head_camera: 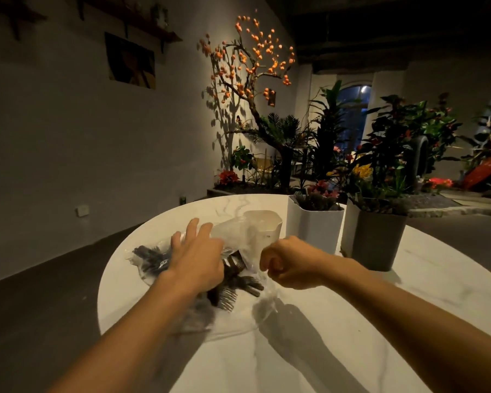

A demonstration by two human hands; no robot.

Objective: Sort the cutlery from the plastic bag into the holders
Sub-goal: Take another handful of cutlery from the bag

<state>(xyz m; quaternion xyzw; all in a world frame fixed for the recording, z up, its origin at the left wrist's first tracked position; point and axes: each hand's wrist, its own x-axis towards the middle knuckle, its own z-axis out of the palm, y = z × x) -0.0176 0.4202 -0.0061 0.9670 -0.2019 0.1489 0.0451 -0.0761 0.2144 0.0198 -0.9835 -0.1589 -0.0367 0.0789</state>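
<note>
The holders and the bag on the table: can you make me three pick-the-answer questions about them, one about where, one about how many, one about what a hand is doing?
1. Where does the plastic bag lie?
A. left of the holders
B. inside a holder
C. on the floor

2. How many holders stand on the table?
A. one
B. three
C. six

3. What is the right hand doing?
A. lying flat
B. pinching the bag
C. holding a cup

Answers: A, the bag lies left of them; B, two white and one grey holder; B, curled fingers grip plastic.
</note>
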